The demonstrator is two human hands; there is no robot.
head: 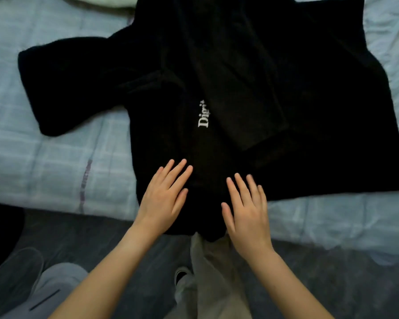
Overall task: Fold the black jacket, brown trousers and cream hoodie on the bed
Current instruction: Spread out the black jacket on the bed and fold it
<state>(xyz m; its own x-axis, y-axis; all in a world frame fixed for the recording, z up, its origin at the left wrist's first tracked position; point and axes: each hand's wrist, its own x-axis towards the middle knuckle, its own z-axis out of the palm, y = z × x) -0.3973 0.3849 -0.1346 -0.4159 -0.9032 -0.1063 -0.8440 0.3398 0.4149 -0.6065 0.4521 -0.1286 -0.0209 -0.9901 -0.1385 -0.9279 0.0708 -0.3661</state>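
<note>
Nearest me, brown trousers (207, 272) hang off the bed's (55, 153) near edge, partly under the black jacket (309, 111). My left hand (162, 199) and right hand (247, 215) lie flat on the jacket's near edge, fingers (177, 171) spread and straight, gripping nothing. The jacket lies spread across the bed, its long axis running away from me, one sleeve (62, 88) pointing left, the other (240, 93) folded across its middle, with a cream hoodie (106, 0) just past it.

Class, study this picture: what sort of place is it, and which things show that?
Probably a bedroom at home. A black jacket lies spread on a bed with a pale blue checked cover, and a shoe stands on the dark floor beside it.
</note>
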